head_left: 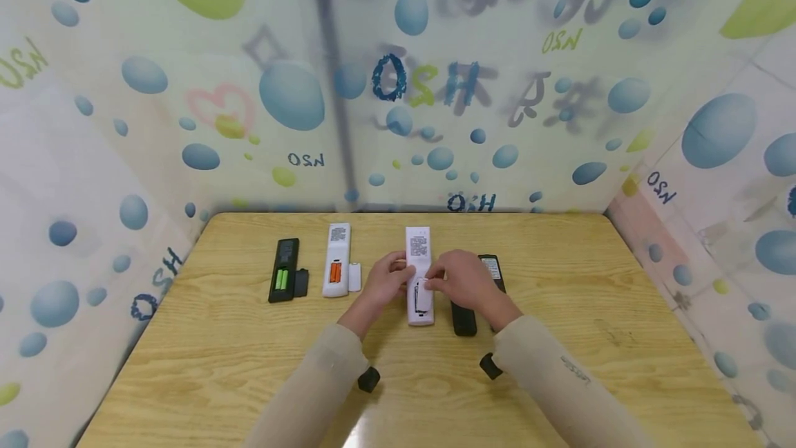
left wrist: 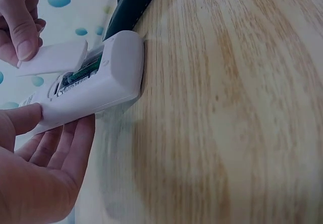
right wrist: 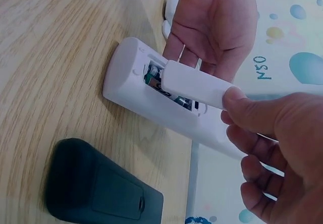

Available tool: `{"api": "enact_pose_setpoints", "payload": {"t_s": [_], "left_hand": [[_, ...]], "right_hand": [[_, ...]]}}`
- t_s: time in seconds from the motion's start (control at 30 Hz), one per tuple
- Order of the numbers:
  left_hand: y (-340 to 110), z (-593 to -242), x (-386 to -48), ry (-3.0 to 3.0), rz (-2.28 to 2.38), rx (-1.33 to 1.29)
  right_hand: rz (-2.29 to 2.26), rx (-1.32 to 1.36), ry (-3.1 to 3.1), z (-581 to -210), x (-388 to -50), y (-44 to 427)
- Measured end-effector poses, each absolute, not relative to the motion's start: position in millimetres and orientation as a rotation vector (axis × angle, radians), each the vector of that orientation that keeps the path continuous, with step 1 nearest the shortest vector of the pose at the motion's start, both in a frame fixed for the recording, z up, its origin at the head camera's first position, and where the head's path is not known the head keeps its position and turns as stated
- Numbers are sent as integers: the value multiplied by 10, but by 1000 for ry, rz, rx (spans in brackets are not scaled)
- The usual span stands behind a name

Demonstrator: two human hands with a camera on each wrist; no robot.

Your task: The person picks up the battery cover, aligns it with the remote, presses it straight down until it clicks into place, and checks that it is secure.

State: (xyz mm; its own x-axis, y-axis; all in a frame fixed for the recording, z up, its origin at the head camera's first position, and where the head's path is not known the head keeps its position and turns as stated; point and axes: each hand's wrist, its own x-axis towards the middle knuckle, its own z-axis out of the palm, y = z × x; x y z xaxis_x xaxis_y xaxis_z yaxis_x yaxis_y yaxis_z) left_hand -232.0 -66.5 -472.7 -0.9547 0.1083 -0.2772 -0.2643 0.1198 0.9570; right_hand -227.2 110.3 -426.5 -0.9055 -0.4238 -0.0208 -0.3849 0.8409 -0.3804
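A white remote control lies back side up at the middle of the table, its battery compartment uncovered. My left hand grips its side, with the thumb on the near edge and the fingers around the other side in the left wrist view. Batteries sit inside the compartment, partly hidden. Between thumb and fingers, my right hand pinches one end of the white battery cover. That cover is tilted over the compartment, with its far end near the opening.
To the left lie a black remote with green batteries, its cover beside it, and a white remote with orange batteries and its loose cover. Right of the hands are a black remote and another dark remote, partly hidden.
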Motion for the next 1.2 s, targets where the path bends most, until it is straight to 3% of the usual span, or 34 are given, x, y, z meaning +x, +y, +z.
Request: {"api": "enact_pose_setpoints", "payload": {"t_s": [1.2], "left_hand": [[-645, -4808, -2322, 2144, 1921, -141]], "right_hand": [[-374, -859, 2987, -4315, -2258, 1036]]}}
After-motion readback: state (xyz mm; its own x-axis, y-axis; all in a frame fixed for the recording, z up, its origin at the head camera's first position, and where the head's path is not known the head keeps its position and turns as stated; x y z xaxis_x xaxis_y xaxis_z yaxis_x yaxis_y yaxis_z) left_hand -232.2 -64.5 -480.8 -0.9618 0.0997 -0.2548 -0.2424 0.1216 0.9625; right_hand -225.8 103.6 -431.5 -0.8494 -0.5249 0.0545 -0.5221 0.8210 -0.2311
